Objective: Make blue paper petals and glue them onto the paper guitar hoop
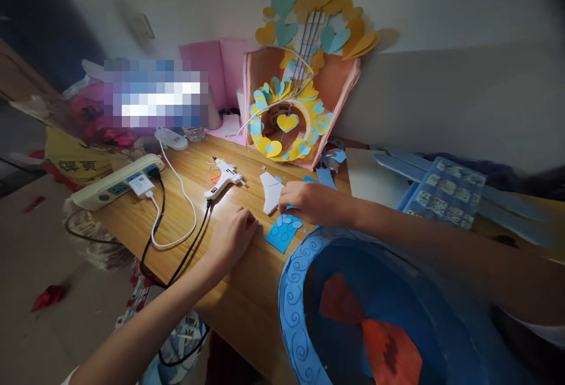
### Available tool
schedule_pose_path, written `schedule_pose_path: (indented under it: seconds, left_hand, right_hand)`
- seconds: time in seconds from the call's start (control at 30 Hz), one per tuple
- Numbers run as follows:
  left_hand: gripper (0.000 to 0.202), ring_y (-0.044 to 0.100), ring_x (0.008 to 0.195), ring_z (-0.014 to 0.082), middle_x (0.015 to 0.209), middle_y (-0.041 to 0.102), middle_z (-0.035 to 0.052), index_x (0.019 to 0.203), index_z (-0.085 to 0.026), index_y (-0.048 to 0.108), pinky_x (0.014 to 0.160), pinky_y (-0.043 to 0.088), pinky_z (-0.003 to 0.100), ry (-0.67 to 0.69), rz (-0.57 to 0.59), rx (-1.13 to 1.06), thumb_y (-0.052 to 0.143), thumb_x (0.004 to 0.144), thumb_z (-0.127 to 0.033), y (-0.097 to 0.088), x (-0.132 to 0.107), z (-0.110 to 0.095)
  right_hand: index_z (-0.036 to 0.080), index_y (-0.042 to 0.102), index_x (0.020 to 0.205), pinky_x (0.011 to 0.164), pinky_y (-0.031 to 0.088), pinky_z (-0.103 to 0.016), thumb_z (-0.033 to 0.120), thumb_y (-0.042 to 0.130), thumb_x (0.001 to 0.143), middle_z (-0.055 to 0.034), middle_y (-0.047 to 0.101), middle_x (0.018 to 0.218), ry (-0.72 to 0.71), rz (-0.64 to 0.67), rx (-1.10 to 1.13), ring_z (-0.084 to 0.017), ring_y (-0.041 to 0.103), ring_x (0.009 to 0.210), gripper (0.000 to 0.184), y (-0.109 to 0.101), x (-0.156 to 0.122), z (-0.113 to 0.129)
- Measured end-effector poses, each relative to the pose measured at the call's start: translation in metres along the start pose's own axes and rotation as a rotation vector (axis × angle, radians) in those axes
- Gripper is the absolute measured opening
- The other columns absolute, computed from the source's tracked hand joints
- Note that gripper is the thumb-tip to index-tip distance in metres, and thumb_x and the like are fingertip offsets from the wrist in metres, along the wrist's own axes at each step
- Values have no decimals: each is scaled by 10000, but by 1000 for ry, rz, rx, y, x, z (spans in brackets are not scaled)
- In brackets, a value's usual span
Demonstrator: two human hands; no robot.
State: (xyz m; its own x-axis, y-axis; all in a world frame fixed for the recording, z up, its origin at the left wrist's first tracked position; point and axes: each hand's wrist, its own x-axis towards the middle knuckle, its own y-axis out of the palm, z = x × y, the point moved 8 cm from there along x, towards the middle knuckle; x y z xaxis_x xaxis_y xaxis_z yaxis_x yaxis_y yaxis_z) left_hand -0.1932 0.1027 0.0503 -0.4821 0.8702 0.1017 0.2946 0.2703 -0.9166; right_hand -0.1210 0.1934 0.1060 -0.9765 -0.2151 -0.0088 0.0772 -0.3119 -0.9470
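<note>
My left hand (233, 233) rests on the wooden table with its fingers curled in; what they hold, if anything, is hidden. My right hand (304, 201) is closed in a pinch over a blue paper piece (281, 239), which has ovals drawn on it and several small loose blue ovals on top. Whether the fingers hold one of these ovals I cannot make out. A white paper scrap (270, 191) lies just left of the right hand. Beyond my left hand lies a white hot glue gun (224, 180). Under my right forearm is a round blue paper construction (295, 308) with drawn swirls and red shapes inside.
A power strip (118, 185) with plugs and looping cables sits on the left of the table (238, 296). At the back stands a pink box (339, 102) with a yellow and blue heart wreath (269, 148). Blue papers and a patterned blue box (450, 191) lie right.
</note>
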Motion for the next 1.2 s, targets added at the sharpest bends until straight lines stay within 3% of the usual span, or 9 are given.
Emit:
schedule_pose_path:
  seconds: [0.2,0.33,0.5,0.87,1.0,1.2]
  left_hand:
    - [138,550,722,163,773,595,29,730,-172,574,689,423,293,77,-64,-127,507,850,-188,-17,-7,-8]
    - [125,537,731,143,777,581,11,786,-177,581,687,422,272,101,-137,-232,519,882,-228,-36,-16,-17]
    - [109,524,681,114,753,586,-10,777,-184,600,609,407,229,132,-145,-344,556,873,-212,-47,-22,-36]
    - [119,542,728,114,787,609,-5,795,-182,602,672,413,241,232,-76,-552,551,884,-242,-38,-15,-78]
    - [131,559,740,122,841,642,13,879,-201,636,610,404,232,200,-31,-682,537,889,-287,-31,-18,-89]
    - [121,518,615,97,687,622,-11,756,-183,650,520,354,214,160,88,-791,594,836,-254,-20,-19,-110]
  right_hand:
    - [136,668,824,790,440,-326,83,574,817,-84,669,896,41,-40,70,-207,589,897,108,-7,4,-2]
    - [147,678,861,752,457,-271,113,611,808,-46,690,863,64,-53,169,-158,615,842,92,-9,10,7]
    - [166,689,840,707,467,-243,193,652,787,-24,708,834,184,-80,479,-139,638,796,71,-13,-1,8]
    - [184,674,813,722,445,-244,195,642,793,1,689,820,231,-174,498,-132,617,795,39,-31,-58,10]
    - [196,662,833,756,448,-257,259,633,812,-3,679,857,261,-251,536,-141,613,827,73,-40,-89,11]
    - [204,643,850,752,459,-258,235,622,823,-4,662,863,264,-306,510,-135,597,817,47,-42,-117,18]
